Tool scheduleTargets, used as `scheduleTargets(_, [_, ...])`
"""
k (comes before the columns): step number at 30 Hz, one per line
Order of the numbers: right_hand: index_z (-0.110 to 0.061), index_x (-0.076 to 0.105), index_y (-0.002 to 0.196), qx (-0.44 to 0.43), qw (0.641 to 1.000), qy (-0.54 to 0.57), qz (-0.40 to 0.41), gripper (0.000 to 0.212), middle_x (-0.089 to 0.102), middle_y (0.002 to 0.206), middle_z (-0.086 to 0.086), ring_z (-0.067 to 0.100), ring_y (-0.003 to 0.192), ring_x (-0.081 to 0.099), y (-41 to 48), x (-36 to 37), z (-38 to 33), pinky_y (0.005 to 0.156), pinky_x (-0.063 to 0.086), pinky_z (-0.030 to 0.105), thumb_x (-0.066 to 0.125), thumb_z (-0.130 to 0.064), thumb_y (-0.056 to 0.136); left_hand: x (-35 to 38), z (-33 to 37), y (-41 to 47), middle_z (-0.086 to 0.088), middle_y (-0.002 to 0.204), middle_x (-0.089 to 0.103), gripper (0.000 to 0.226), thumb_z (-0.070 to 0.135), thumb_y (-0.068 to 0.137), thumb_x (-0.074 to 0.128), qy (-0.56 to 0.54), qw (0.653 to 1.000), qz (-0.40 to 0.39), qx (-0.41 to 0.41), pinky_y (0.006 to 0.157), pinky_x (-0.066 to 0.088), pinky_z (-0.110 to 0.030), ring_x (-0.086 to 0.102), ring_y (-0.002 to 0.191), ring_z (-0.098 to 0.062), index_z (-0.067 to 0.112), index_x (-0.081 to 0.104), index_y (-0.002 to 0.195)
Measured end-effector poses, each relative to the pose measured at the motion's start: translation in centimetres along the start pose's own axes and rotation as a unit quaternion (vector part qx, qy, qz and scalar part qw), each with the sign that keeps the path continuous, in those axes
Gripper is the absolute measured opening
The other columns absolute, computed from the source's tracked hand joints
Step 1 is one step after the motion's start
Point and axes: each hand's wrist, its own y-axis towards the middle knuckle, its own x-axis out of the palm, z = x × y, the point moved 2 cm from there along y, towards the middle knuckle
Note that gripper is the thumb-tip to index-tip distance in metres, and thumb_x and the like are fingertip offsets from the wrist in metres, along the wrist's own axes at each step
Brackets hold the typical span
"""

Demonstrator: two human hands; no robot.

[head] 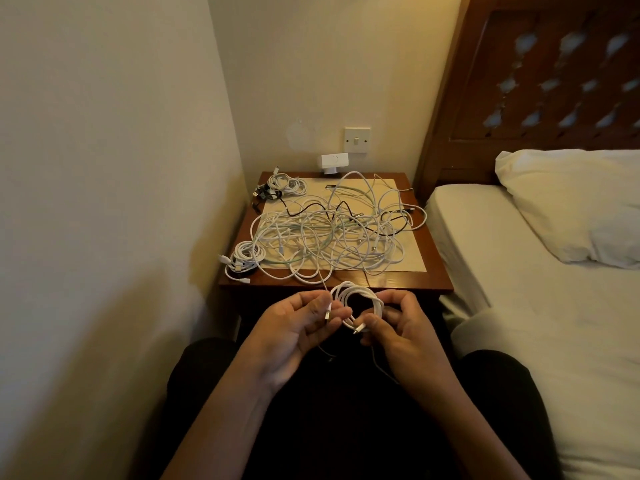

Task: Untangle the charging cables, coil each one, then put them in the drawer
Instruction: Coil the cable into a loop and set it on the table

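White and looped, the cable coil (360, 295) hangs between our hands, just before the wooden bench (434, 271). Our left hand (298, 329) pinches a plug (328, 311) in its grip; our right hand (407, 336) has its grip clamped on the coil's loops. Behind, tangled cables (329, 230) cover the bench.

The nightstand (437, 271) bears a beige mat (414, 252), tangled cables (329, 233), a front coiled bundle (244, 259), a rear bundle (284, 184), perhaps a charger (334, 163).

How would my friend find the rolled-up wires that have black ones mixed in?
Find the wooden bedside table beside the bed. At its far left corner sits a small coiled bundle. Unlike the all-white coil at the near left corner, it includes black cables.
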Motion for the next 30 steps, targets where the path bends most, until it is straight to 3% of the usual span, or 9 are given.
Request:
scheduleTargets(4, [-0.021,0.057,0.124,-0.012,1.0,0.015,0.01,0.023,0.078,0.103,-0.002,0.016,0.093,0.075,0.0,-0.1,-0.2,0.076,0.058,0.029,0.059,-0.014,0.102,0.0,-0.8,0.2,-0.009,0.088,0.074,0.046,0.02,0.074,0.078,0.039,0.998,0.034,-0.025,0.066,0.054,-0.022,0.068,0.074,-0.014,0.001,0.069,0.115])
scheduleTargets(6, [-0.021,0.059,0.122,-0.016,1.0,0.004,0.014,0.021,0.078,0.103,-0.002,0.014,0.092,0.074,0.0,-0.2,-0.2,0.074,0.058,0.027,0.058,-0.014,0.103,0.1,-1.1,0.3,-0.005,0.088,0.072,0.05,0.024,0.071,0.081,0.066,0.997,0.037,-0.031,0.062,0.046,-0.02,0.058,0.069,-0.01,0.004,0.071,0.116])
scheduleTargets(16, [-0.024,0.064,0.116,-0.011,1.0,-0.01,0.006,0.018,0.078,0.1,-0.004,0.009,0.094,0.074,-0.4,0.4,-0.3,0.08,0.055,0.026,0.059,-0.013,0.102,0.8,-1.4,1.2,-0.007,0.083,0.073,0.044,0.015,0.069,0.081,-0.042,0.996,0.073,0.002,0.064,0.057,-0.02,0.067,0.071,-0.011,0.0,0.071,0.109])
scheduleTargets(20, [-0.026,0.065,0.115,-0.017,1.0,-0.023,-0.003,0.018,0.078,0.1,-0.006,0.008,0.094,0.074,-0.5,0.2,-0.5,0.076,0.055,0.024,0.06,-0.014,0.102,1.0,-1.6,0.9,-0.007,0.088,0.073,0.038,0.021,0.071,0.086,0.087,0.99,0.097,0.06,0.066,0.054,-0.025,0.067,0.071,-0.013,0.008,0.071,0.104])
scheduleTargets(23, [-0.025,0.066,0.114,-0.017,0.999,-0.027,-0.011,0.019,0.078,0.099,-0.005,0.01,0.092,0.074,-0.3,0.1,-0.7,0.076,0.055,0.025,0.058,-0.012,0.103,0.9,-2.1,0.9,-0.008,0.101,0.075,0.034,0.012,0.077,0.087,0.194,0.969,0.11,0.111,0.074,0.06,-0.027,0.075,0.089,-0.02,0.013,0.066,0.103])
scheduleTargets(26, [-0.026,0.067,0.112,-0.01,0.999,-0.036,-0.022,0.021,0.077,0.098,-0.007,0.009,0.091,0.073,-0.3,0.0,-0.8,0.075,0.055,0.025,0.056,-0.01,0.103,0.8,-2.2,0.9,-0.008,0.107,0.076,0.036,0.007,0.083,0.082,0.224,0.968,0.064,0.093,0.093,0.06,-0.044,0.074,0.101,-0.023,0.016,0.066,0.114])
scheduleTargets(30, [-0.026,0.068,0.114,0.007,1.0,-0.012,-0.007,0.023,0.078,0.098,-0.002,0.014,0.092,0.075,-0.1,-0.5,-0.5,0.083,0.059,0.036,0.055,-0.009,0.104,0.7,-1.7,0.3,-0.005,0.105,0.077,0.019,0.017,0.089,0.077,0.288,0.953,-0.005,0.092,0.097,0.056,-0.042,0.072,0.103,-0.022,0.015,0.073,0.107])
